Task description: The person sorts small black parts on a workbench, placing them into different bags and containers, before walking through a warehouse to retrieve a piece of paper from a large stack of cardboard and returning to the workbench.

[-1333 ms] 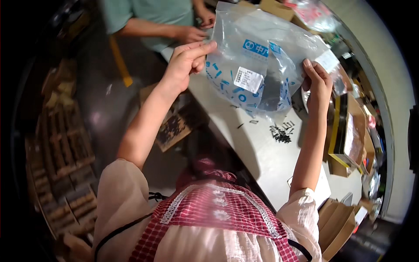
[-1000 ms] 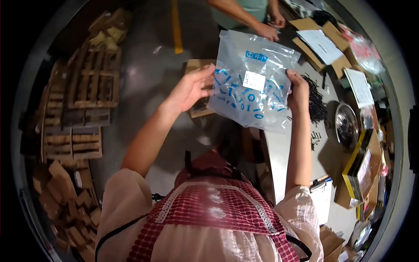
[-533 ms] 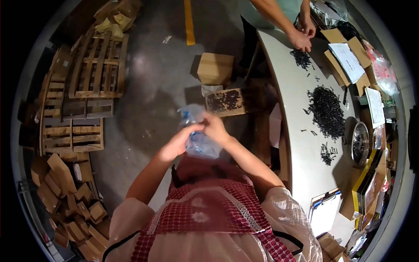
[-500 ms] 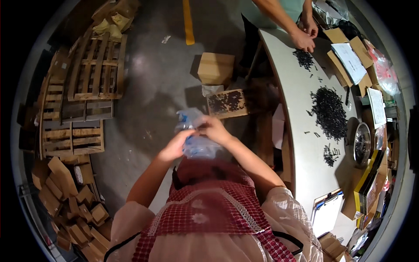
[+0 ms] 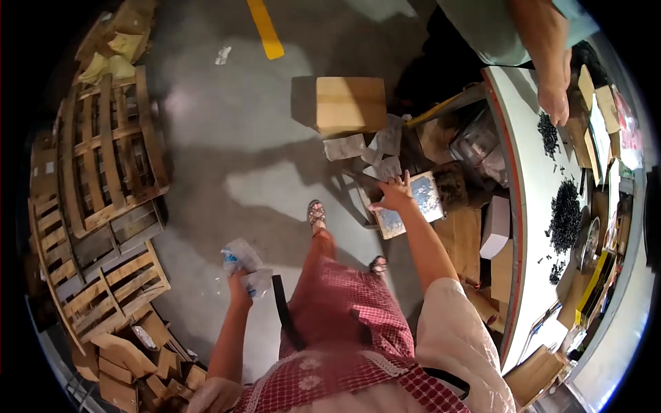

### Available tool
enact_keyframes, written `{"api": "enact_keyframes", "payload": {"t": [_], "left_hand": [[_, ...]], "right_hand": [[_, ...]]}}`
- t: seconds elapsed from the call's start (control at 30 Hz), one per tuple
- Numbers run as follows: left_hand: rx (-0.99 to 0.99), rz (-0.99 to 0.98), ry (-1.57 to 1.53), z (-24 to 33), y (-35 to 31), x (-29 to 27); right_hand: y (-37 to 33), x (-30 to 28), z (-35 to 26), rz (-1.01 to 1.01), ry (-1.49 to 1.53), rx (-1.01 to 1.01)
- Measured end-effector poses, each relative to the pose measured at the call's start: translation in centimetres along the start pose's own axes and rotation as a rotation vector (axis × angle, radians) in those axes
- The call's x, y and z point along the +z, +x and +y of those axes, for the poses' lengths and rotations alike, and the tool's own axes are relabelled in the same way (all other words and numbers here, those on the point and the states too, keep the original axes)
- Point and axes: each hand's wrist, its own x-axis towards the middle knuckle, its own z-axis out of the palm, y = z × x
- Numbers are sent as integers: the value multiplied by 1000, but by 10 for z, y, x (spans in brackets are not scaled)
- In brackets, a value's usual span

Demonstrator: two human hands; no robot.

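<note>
My left hand (image 5: 239,283), out to the left above the floor, is closed around a crumpled clear plastic bag (image 5: 248,257) with blue printing. My right hand (image 5: 395,194) reaches forward with its fingers spread, over the left part of a low stool (image 5: 425,197). The stool's square top is worn, with patchy blue-white and pale wood colours. Whether the fingertips press on the stool cannot be made out.
A closed cardboard box (image 5: 351,103) stands ahead, with crumpled plastic sheets (image 5: 344,147) beside it. At right, a long table (image 5: 513,124) bears piles of black screws (image 5: 564,217); a co-worker's hand (image 5: 553,103) is at the far pile. Wooden pallets (image 5: 113,151) and cardboard pieces (image 5: 124,358) line the left.
My hands have parted: the left has carried the plastic bag down and left, while the right has left the bag and reached to the stool. The view has shifted, and my feet now show.
</note>
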Motion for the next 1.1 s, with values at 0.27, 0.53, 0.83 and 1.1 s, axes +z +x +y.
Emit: {"api": "enact_keyframes", "payload": {"t": [0.27, 0.53, 0.83, 1.1], "left_hand": [[-304, -70, -154, -19, 43, -46], [-446, -29, -67, -25, 29, -72], [-494, 237, 130, -46, 54, -34], [-523, 543, 139, -97, 82, -62]], "right_hand": [[44, -44, 8, -370, 46, -39], [-35, 42, 20, -434, 206, -14], [55, 163, 114, -1080, 549, -125], [407, 296, 246, 278, 491, 505]]}}
